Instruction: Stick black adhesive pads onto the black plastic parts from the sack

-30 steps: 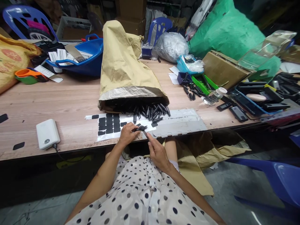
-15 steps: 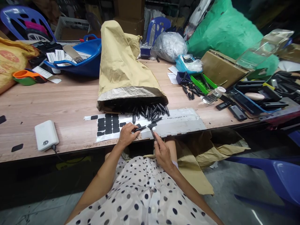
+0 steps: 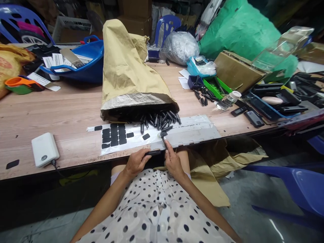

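My left hand [image 3: 135, 162] is closed on a slim black stick-shaped part [image 3: 153, 153], held level just below the table's front edge. Beside it, my right hand [image 3: 172, 162] pinches a thin tool [image 3: 164, 141] that carries a small black pad at its tip, raised over the grey sheet [image 3: 192, 132]. In front of my hands lies a white backing sheet [image 3: 118, 135] with rows of black pads. Behind it, a brown paper sack [image 3: 129, 74] lies on its side, and several black stick parts [image 3: 159, 120] spill from its mouth.
A white power bank [image 3: 45, 154] with a cable sits at the left on the wooden table [image 3: 63, 111]. A blue tub [image 3: 83, 64] stands at the back left. Trays of black parts, a small bottle [image 3: 227, 100] and a cardboard box [image 3: 235, 71] crowd the right. A blue chair [image 3: 298, 189] stands at the lower right.
My left hand has drawn the black part back from over the pad sheet to the table's edge. My right hand moved right with the tool, then stayed near the grey sheet.
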{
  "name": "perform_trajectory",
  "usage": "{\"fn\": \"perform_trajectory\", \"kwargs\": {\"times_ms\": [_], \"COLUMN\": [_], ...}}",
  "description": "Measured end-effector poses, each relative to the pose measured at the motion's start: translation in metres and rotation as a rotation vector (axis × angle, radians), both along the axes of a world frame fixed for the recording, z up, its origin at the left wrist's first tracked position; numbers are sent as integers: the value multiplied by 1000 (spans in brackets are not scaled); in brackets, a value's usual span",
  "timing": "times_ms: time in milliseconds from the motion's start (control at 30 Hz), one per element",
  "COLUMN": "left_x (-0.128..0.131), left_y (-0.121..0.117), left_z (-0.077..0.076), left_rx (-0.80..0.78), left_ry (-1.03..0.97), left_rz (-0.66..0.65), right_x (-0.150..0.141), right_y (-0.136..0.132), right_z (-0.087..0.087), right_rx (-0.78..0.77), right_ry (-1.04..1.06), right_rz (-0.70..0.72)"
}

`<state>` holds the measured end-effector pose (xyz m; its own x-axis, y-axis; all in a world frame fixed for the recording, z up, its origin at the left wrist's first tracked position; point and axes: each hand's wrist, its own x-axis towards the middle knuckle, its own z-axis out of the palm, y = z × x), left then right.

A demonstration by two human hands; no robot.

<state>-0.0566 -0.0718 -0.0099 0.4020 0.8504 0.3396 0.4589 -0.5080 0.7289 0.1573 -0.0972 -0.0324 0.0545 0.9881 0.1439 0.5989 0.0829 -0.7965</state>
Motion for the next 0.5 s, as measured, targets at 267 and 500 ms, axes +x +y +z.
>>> {"fn": "perform_trajectory", "kwargs": {"times_ms": [267, 500], "left_x": [-12, -9], "left_y": [-27, -17], "left_z": [-54, -46], "left_rx": [-250, -338], "left_ry": [418, 413], "left_rz": [135, 38], "right_x": [0, -2], "right_y": [0, 2], "right_z": [-6, 0], "right_rx": [9, 10], "right_ry": [-1, -5], "right_rz": [-16, -21]}}
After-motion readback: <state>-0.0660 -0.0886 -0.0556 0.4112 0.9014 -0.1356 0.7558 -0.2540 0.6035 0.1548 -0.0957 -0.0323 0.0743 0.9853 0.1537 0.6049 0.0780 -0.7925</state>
